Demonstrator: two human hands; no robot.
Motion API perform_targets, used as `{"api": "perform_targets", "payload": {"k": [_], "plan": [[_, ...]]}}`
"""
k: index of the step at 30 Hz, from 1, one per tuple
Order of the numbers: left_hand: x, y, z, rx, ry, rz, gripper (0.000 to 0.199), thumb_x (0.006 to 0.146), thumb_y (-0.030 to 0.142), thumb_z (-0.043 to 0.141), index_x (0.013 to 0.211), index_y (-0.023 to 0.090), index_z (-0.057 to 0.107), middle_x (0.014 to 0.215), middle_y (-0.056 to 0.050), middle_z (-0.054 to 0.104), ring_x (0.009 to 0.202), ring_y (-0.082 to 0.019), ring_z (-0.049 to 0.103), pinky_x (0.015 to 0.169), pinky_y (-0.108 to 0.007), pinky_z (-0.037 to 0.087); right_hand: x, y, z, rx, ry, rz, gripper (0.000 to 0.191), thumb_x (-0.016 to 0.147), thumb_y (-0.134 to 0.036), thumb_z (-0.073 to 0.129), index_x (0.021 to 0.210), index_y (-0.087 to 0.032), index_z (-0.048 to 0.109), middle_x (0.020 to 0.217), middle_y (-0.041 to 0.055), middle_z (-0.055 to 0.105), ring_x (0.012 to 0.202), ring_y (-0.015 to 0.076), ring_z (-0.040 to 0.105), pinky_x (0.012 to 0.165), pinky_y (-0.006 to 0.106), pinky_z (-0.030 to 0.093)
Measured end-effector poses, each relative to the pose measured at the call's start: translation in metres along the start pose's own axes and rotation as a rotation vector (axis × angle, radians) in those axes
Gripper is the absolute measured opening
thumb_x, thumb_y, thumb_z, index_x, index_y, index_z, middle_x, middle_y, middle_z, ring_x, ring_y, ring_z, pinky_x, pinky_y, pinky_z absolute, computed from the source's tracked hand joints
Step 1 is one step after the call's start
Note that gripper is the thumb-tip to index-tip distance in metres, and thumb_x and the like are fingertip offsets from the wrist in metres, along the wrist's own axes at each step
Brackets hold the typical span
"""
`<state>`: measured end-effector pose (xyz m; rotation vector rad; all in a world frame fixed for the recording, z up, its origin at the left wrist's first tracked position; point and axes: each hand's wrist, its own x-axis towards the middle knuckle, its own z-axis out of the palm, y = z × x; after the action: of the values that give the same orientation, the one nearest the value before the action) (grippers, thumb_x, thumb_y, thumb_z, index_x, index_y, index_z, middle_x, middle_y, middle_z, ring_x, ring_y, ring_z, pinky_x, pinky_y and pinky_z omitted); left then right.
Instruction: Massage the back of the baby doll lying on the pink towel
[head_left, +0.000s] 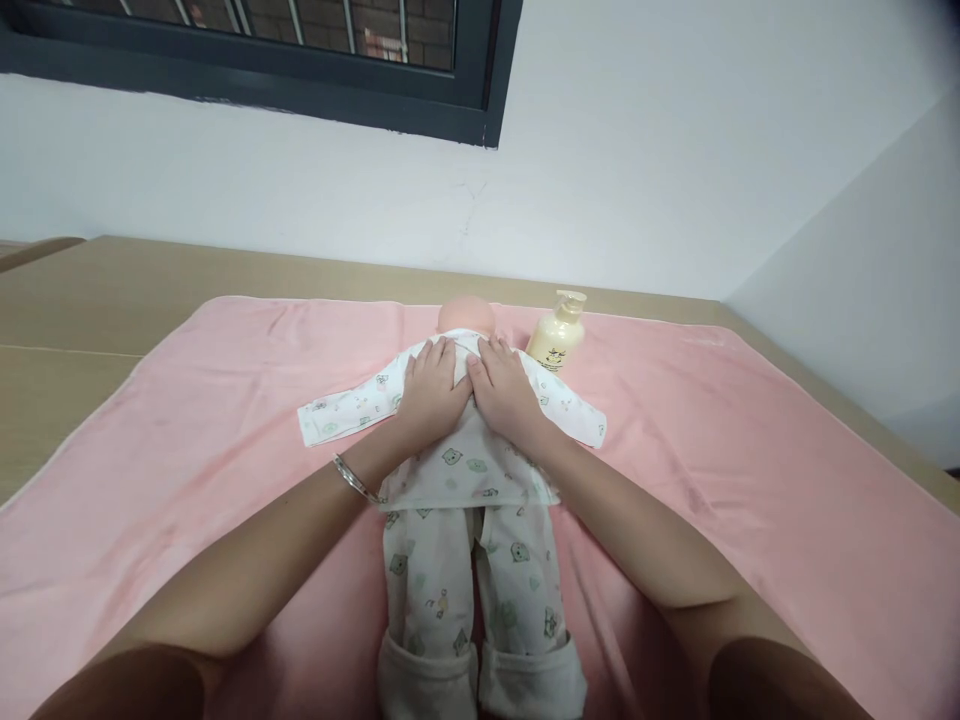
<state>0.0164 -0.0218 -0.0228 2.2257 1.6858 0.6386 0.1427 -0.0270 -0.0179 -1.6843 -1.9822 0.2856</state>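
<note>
A baby doll point(466, 314) in a white printed top point(472, 470) and matching trousers point(435, 590) lies stretched out with its head away from me. Its sleeves spread to both sides, and the trouser legs are folded up at the cuffs. My left hand point(433, 392) rests flat on the left of the doll's upper body, fingers pointing toward the head. On the right side my right hand point(507, 390) lies the same way, the two thumbs close together. Both hands are open and grasp nothing. The doll's face is not visible.
A pink blanket point(705, 480) lies under the doll on a wooden table point(67, 330). Just right of the doll's head is a cream pump bottle point(556, 332). Behind the table rise a white wall point(615, 150) and a dark-framed window point(480, 60).
</note>
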Motion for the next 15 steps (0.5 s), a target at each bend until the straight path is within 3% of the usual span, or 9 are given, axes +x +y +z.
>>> {"api": "perform_targets", "payload": {"k": [7, 10, 15], "plan": [[-0.019, 0.015, 0.003, 0.09, 0.044, 0.093, 0.062, 0.096, 0.033, 0.042, 0.151, 0.003, 0.037, 0.161, -0.021, 0.029, 0.152, -0.04, 0.021, 0.123, -0.061, 0.02, 0.025, 0.023, -0.001, -0.041, 0.001, 0.034, 0.057, 0.103, -0.038, 0.022, 0.135, -0.005, 0.055, 0.15, 0.0222, 0.049, 0.145, 0.0298, 0.041, 0.12, 0.048, 0.031], [-0.004, 0.001, 0.002, -0.01, 0.046, 0.06, 0.056, 0.097, 0.028, 0.035, 0.147, 0.004, 0.042, 0.157, -0.02, 0.038, 0.149, -0.036, 0.03, 0.122, -0.057, 0.026, 0.013, 0.012, 0.0, -0.124, 0.015, -0.015, 0.057, 0.102, -0.035, 0.024, 0.137, -0.002, 0.053, 0.148, 0.0248, 0.049, 0.142, 0.034, 0.042, 0.117, 0.053, 0.032], [0.023, -0.025, 0.001, -0.126, 0.083, 0.003, 0.054, 0.096, 0.029, 0.029, 0.14, 0.004, 0.049, 0.149, -0.02, 0.049, 0.141, -0.029, 0.043, 0.12, -0.048, 0.033, -0.023, -0.017, 0.006, -0.212, 0.033, -0.158, 0.057, 0.1, -0.03, 0.03, 0.15, -0.005, 0.042, 0.16, 0.0202, 0.035, 0.15, 0.0384, 0.028, 0.121, 0.056, 0.026]]}}
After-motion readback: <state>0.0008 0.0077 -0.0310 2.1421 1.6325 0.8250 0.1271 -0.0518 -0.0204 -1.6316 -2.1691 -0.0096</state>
